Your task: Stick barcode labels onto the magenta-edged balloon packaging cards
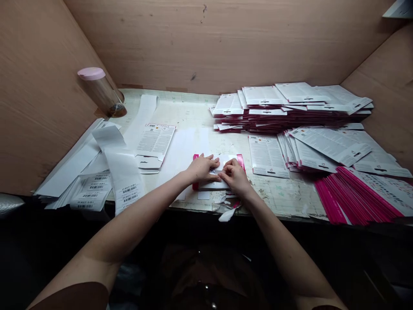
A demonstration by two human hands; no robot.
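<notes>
A flat white-and-pink packet (210, 185) lies on the worktop near its front edge, partly covered by both hands. My left hand (203, 168) rests on it with the fingers stretched out. On the packet's right side my right hand (234, 174) is closed in a pinch, thumb and forefinger together close to the left thumb. What sits between those fingertips is too small to make out. Torn scraps of paper (227, 214) lie just below the right hand at the worktop's edge.
Strips of barcode labels (124, 185) spread along the left side. A tilted bottle with a pink lid (101, 92) leans by the left wall. Printed packets (155, 144) lie left of centre. Stacked packets (290, 103) and a pink-edged pile (361, 193) fill the right.
</notes>
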